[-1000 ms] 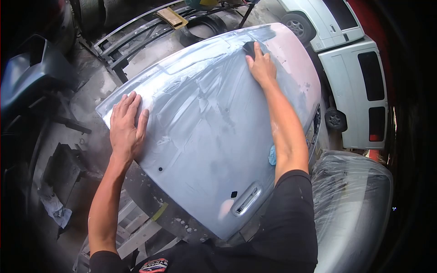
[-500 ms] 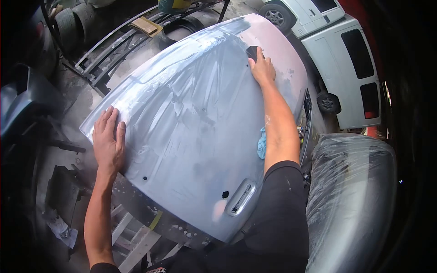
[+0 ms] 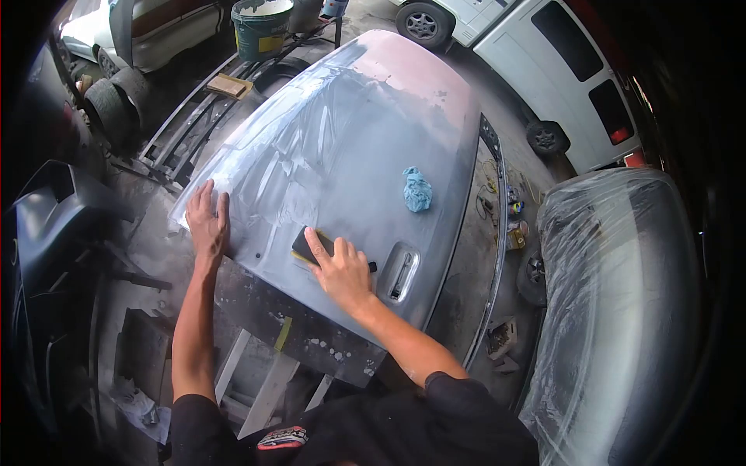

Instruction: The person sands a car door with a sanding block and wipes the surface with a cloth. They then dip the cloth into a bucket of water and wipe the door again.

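Note:
A large car door panel (image 3: 342, 167), grey with a pinkish far end and a recessed handle (image 3: 400, 272), lies flat in front of me under a hazy, streaked surface. My right hand (image 3: 342, 268) grips a black sanding block (image 3: 312, 245) with a yellowish underside, pressed on the near part of the panel. Its index finger stretches along the top of the block. At the panel's left edge my left hand (image 3: 208, 227) rests flat, fingers extended and holding nothing. A crumpled blue cloth (image 3: 416, 189) lies on the panel, beyond the handle.
Beneath the panel is a stand with pale legs (image 3: 268, 396). A metal frame (image 3: 183, 128) at the far left carries a bucket (image 3: 262, 31) and a small board (image 3: 230, 85). A white van (image 3: 544, 70) and a plastic-covered car part (image 3: 614, 303) stand to the right.
My right hand has drawn the sanding block from the panel's far end back to the near part. The blue cloth is now fully visible. My left hand stays at the left edge.

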Tool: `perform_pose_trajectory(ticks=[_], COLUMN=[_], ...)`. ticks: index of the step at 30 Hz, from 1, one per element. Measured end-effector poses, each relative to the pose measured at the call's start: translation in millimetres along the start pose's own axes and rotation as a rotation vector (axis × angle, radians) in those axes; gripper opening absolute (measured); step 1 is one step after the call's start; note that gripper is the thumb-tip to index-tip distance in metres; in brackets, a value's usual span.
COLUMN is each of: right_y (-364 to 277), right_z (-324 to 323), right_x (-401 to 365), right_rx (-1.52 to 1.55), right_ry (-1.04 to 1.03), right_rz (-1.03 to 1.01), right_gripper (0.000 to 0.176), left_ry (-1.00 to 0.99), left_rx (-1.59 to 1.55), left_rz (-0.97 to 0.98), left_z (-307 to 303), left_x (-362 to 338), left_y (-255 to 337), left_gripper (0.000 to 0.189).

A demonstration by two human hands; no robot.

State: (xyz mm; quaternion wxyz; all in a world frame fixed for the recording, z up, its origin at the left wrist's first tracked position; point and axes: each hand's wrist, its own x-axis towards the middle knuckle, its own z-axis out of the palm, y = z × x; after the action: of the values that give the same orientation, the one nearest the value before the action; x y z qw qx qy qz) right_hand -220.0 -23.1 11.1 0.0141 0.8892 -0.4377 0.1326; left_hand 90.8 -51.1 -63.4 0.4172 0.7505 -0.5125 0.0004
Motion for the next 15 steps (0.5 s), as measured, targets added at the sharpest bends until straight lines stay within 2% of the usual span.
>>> perform_pose_trajectory(ticks=[6, 10, 13, 14, 15], right_y=[-19.6, -21.4, -16.9, -13.2, -2.1], right_z=[-10.5, -14.6, -13.1, -10.1, -6.8], right_x=[-47.6, -69.6, -69.8, -64.6, -51.5], right_rx=[0.022, -0.020, -0.020, -0.012, -0.028], right_ry=[-0.032, -0.016, -0.018, -0.017, -0.014], right_rz=[0.025, 0.042, 0.027, 0.014, 0.015], right_gripper=[0.095, 0.096, 0.096, 0.095, 0.094], left_ry=[0.168, -0.023, -0.076, -0.184, -0.176], left_rx=[0.041, 0.062, 0.163, 0.165, 0.211], left_rz=[0.162, 0.117, 0.110, 0.025, 0.030], left_z=[-7.6, -6.2, -6.6, -5.6, -3.4], left_x=[-7.8, -17.3, -18.1, -16.7, -16.9], left_y=[11.4, 15.4, 22.5, 24.8, 29.2], left_gripper=[0.043, 0.043, 0.045, 0.053, 0.056])
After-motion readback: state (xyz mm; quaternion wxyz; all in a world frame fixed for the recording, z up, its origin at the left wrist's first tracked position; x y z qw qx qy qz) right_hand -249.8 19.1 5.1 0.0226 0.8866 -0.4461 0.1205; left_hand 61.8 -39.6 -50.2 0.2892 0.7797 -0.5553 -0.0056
